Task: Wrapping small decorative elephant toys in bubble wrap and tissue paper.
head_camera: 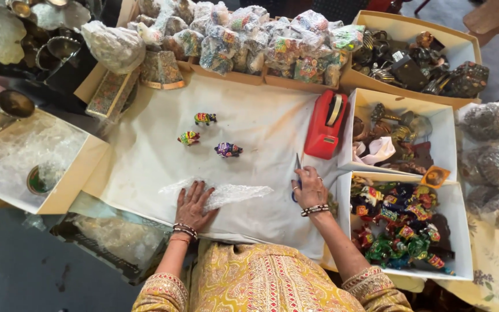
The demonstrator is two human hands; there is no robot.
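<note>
left hand (193,203) flat on bubble wrap (220,193); elephant figurines (227,149) beyond.

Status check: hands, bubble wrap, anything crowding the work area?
Left hand flat on bubble wrap sheet. Right hand on scissors. Three painted elephant figurines stand apart beyond the sheet; red tape dispenser right.

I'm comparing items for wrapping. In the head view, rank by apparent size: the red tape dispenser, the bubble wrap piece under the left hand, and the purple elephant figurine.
1. Bubble wrap piece, flat under the left hand.
2. Red tape dispenser.
3. Purple elephant figurine, clearly smallest.
All lie on the same white sheet, so nearness hardly skews this.
</note>
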